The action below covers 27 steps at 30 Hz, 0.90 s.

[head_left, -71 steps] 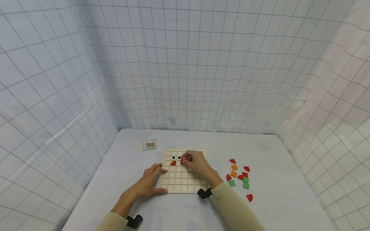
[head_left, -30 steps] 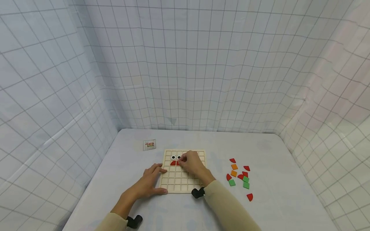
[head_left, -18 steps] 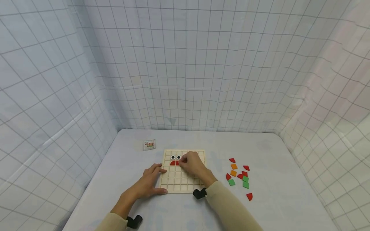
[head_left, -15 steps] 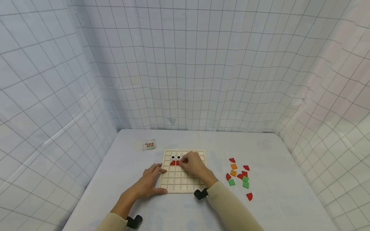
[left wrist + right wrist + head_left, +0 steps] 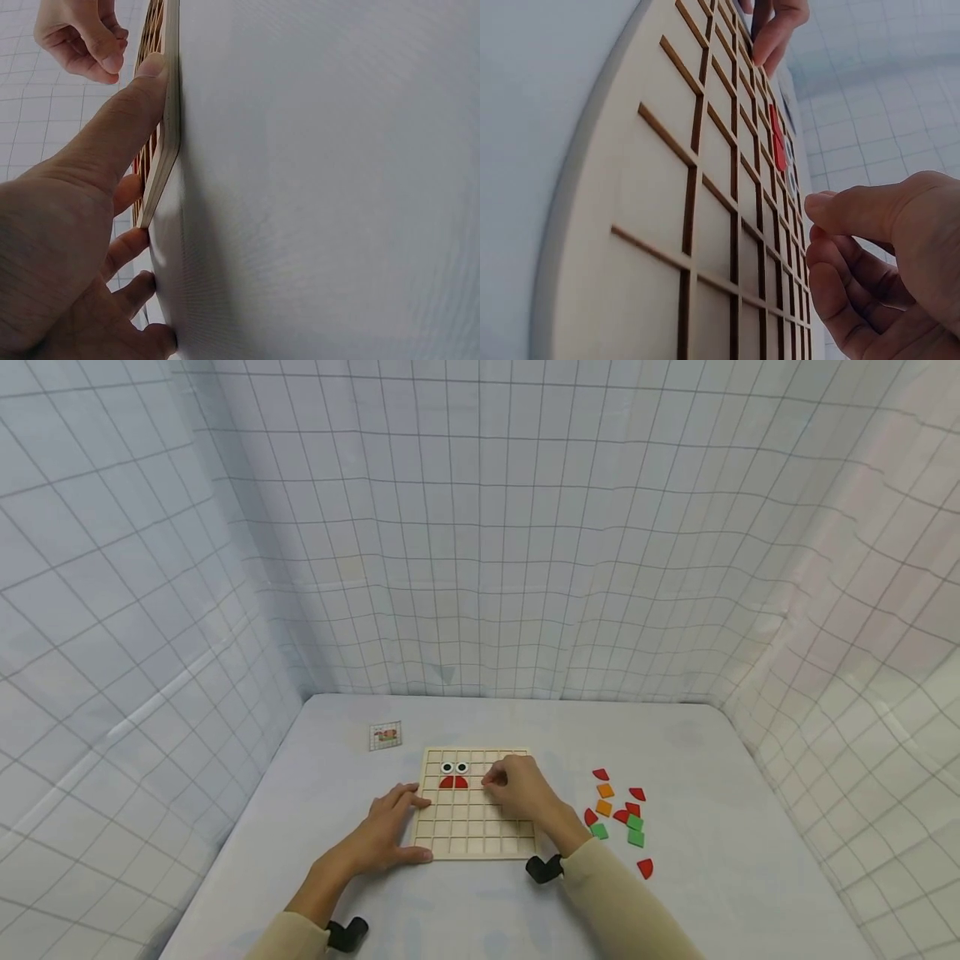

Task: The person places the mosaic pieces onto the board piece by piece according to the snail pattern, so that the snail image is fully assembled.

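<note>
A pale wooden grid board [image 5: 480, 846] lies flat on the table. Two white discs with black centres, like eyes [image 5: 447, 767], sit side by side in its upper cells. Just below them, two red quarter-circle tiles [image 5: 461, 783] lie next to each other. My left hand [image 5: 386, 835] rests at the board's left side, thumb along the front corner and fingers spread against the edge, as the left wrist view shows. Over the board, right of the red tiles, is my right hand [image 5: 521, 789]. Its fingers are loosely curled, and the right wrist view shows nothing between thumb and fingertips.
To the right of the board lie scattered loose tiles: several red quarter-circles [image 5: 645, 867], two orange squares [image 5: 605, 791] and several green squares [image 5: 636, 838]. A small picture card [image 5: 386, 735] lies behind the board's left side. White gridded curtains [image 5: 465, 568] surround the table.
My right hand set a red quarter-circle tile beside the first one, let go, and drew away to the right. My left hand has stayed at the board's edge.
</note>
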{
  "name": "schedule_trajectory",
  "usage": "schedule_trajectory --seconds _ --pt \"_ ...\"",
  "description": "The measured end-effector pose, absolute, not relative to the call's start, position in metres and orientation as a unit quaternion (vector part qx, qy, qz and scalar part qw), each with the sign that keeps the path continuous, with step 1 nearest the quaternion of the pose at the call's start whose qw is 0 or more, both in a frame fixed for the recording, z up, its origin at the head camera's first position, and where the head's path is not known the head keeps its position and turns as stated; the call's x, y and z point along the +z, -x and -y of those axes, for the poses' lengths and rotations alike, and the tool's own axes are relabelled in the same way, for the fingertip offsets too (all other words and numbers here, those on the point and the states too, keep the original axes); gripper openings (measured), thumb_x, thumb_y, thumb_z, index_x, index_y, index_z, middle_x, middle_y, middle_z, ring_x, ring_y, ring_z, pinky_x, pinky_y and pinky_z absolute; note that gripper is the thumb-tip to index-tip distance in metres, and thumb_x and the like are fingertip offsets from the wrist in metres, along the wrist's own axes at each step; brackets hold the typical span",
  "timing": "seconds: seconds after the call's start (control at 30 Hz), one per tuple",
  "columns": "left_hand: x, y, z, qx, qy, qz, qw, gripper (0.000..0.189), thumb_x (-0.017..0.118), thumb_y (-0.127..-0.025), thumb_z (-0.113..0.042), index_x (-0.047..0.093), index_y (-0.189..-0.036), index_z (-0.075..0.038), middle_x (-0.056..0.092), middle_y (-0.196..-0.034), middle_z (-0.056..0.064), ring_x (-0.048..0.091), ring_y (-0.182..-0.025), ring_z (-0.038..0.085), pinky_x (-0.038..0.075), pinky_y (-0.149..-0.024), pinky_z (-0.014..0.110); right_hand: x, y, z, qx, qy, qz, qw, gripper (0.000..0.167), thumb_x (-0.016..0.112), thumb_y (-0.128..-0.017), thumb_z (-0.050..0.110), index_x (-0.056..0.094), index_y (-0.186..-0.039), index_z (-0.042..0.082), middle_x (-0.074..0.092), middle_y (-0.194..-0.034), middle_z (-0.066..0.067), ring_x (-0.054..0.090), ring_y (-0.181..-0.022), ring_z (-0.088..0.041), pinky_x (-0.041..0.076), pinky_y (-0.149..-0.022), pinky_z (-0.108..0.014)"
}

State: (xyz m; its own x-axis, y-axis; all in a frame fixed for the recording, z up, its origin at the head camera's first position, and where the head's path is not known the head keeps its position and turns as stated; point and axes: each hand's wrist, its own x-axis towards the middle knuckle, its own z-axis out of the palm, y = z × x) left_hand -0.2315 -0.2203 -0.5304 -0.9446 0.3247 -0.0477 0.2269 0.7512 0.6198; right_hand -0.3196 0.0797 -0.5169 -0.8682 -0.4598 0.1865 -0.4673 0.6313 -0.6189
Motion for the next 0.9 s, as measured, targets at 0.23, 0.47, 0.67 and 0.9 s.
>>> schedule_trajectory --seconds 0.23,0.47,0.67,0.9 --pt "-0.531 0.232 0.22 0.314 -0.145 -0.935 0.074 0.082 0.105 -0.086 -0.042 0.064 -0.152 -0.015 0.045 -0.18 0.022 0.04 -0.169 0.056 0.034 -0.138 0.081 -0.516 0.31 -0.105 0.334 -0.241 0.911 0.012 0.009 0.086 -0.103 0.005 0.087 -0.097 0.011 0.08 -0.095 -0.002 0.067 -0.082 -0.005 0.059 -0.075 -0.02" --pt "-0.528 0.233 0.221 0.314 -0.15 -0.934 0.078 0.082 0.103 -0.089 -0.045 0.062 -0.154 -0.015 0.043 -0.181 0.021 0.039 -0.169 0.057 0.037 -0.136 0.08 -0.517 0.305 -0.133 0.327 -0.222 0.918 0.023 0.007 0.089 -0.101 0.004 0.088 -0.099 0.011 0.076 -0.094 0.0 0.062 -0.083 -0.007 0.056 -0.074 -0.021" --pt "-0.527 0.232 0.224 0.315 -0.162 -0.932 0.071 0.081 0.102 -0.09 -0.045 0.062 -0.153 -0.012 0.043 -0.18 0.025 0.038 -0.169 0.06 0.033 -0.136 0.083 -0.522 0.3 -0.156 0.316 -0.192 0.929 0.032 0.006 0.092 -0.099 0.007 0.089 -0.099 0.012 0.076 -0.092 0.002 0.061 -0.083 -0.008 0.056 -0.074 -0.02" --pt "-0.528 0.233 0.222 0.315 -0.168 -0.931 0.073 0.081 0.102 -0.09 -0.045 0.062 -0.153 -0.013 0.043 -0.181 0.025 0.038 -0.168 0.061 0.035 -0.135 0.083 -0.527 0.29 -0.191 0.307 -0.158 0.938 0.043 0.009 0.092 -0.098 0.005 0.09 -0.101 0.014 0.079 -0.095 0.004 0.064 -0.084 -0.007 0.058 -0.076 -0.023"
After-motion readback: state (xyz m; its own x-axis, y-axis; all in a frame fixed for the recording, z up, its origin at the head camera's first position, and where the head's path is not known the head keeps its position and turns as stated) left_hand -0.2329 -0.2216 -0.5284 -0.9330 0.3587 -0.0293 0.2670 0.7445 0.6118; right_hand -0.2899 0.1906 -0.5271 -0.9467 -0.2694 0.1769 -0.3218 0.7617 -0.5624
